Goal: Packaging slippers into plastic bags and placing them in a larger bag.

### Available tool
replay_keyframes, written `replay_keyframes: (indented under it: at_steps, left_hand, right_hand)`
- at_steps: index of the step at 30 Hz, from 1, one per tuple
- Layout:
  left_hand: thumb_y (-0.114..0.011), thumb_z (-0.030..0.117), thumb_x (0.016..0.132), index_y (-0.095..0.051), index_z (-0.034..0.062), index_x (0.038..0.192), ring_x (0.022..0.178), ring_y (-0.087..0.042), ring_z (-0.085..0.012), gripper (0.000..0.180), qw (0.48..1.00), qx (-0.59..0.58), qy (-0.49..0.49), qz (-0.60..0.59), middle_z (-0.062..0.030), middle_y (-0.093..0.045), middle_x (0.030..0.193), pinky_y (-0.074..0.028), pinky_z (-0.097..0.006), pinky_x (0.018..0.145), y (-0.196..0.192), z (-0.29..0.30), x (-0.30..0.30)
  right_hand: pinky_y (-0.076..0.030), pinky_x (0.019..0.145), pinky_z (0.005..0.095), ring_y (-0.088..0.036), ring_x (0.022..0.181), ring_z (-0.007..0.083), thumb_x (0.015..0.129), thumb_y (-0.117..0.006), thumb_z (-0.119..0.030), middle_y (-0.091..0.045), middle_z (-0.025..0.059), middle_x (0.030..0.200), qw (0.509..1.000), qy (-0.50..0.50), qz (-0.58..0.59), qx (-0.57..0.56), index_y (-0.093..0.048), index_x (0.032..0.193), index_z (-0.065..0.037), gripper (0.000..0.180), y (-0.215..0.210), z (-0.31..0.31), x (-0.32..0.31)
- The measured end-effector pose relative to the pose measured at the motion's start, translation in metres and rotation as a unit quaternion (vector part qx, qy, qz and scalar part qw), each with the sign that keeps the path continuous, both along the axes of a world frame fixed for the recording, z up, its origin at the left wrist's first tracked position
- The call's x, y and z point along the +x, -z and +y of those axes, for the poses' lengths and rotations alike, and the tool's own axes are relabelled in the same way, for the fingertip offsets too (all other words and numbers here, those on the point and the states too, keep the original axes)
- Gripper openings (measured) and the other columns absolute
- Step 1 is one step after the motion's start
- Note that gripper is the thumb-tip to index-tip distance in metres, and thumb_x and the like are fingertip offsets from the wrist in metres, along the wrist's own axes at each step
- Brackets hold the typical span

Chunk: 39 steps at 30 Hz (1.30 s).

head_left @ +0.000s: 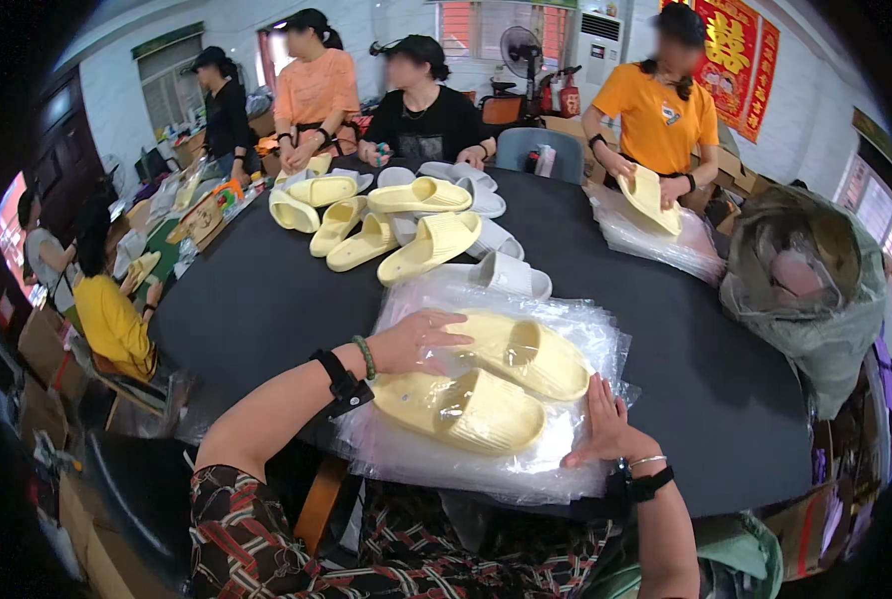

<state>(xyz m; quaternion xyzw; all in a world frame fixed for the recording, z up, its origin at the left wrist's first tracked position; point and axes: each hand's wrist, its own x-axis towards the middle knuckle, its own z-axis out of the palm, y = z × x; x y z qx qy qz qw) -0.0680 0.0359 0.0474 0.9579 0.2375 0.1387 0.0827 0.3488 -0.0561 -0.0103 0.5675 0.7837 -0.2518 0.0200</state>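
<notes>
Two pale yellow slide slippers lie side by side in front of me, a near slipper and a far slipper, toes pointing right. They rest on a stack of clear plastic bags; whether the top bag encloses them I cannot tell. My left hand reaches over their heel ends with fingers stretched, touching the far slipper. On the toe side, my right hand lies open against the plastic, fingers spread, close to the far slipper's toe. Neither hand grips anything that I can see.
Beyond the bags, yellow slippers and grey slippers are piled on the dark round table. A co-worker in orange handles a yellow slipper over more bags. A large sack stands at the right edge.
</notes>
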Motion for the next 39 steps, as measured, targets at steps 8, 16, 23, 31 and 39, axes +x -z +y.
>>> replay_keyframes:
  at_steps: [8,16,23,31,39]
  left_hand:
    - [-0.069,0.032,0.088,-0.030,0.0193,0.154,0.150,-0.016,-0.0382,0.078,0.987,-0.010,-0.004,0.161,-0.0128,-0.016,0.164,-0.012,-0.055,0.122,0.016,0.007,0.059]
    - [-0.069,0.032,0.088,-0.054,0.0216,0.140,0.146,-0.029,-0.0364,0.055,0.993,-0.071,0.072,0.062,-0.0073,-0.043,0.153,-0.019,-0.052,0.120,0.040,0.023,0.051]
    - [-0.067,0.021,0.087,-0.066,0.0143,0.126,0.137,-0.043,-0.0344,0.039,0.988,-0.141,-0.060,0.001,-0.0103,-0.058,0.139,-0.031,-0.042,0.116,0.025,-0.001,-0.036]
    - [-0.064,0.013,0.089,-0.066,-0.0002,0.109,0.101,-0.061,-0.0226,0.024,0.929,-0.285,-0.172,-0.160,-0.0122,-0.064,0.110,-0.048,-0.031,0.091,0.051,-0.002,-0.058]
    - [-0.063,0.010,0.086,-0.067,-0.0007,0.103,0.085,-0.061,-0.0146,0.020,0.807,-0.430,-0.250,-0.317,-0.0060,-0.065,0.099,-0.051,-0.030,0.080,0.039,-0.016,-0.041]
  right_hand:
    - [0.000,0.120,0.0516,0.009,0.151,0.0371,0.044,-0.083,-0.076,0.005,0.0278,0.162,0.999,-0.020,0.012,0.024,0.013,0.152,0.007,0.166,-0.002,-0.002,0.000]
    - [-0.002,0.121,0.0498,0.009,0.152,0.0353,0.049,-0.081,-0.075,0.002,0.0271,0.162,0.999,-0.026,-0.018,0.032,0.007,0.152,0.007,0.159,0.000,-0.002,-0.004]
    - [-0.002,0.120,0.0498,0.009,0.152,0.0352,0.047,-0.081,-0.076,0.003,0.0267,0.162,0.999,-0.029,-0.021,0.037,0.006,0.153,0.007,0.160,-0.001,-0.002,-0.001]
    - [-0.006,0.119,0.0550,0.008,0.151,0.0375,0.046,-0.084,-0.073,0.003,0.0273,0.162,0.999,-0.040,0.011,0.024,0.005,0.154,0.004,0.159,-0.013,0.001,0.005]
    - [-0.010,0.119,0.0567,0.004,0.150,0.0425,0.051,-0.083,-0.071,0.000,0.0254,0.162,0.984,-0.060,-0.066,0.156,-0.002,0.156,-0.002,0.150,-0.041,0.008,-0.026]
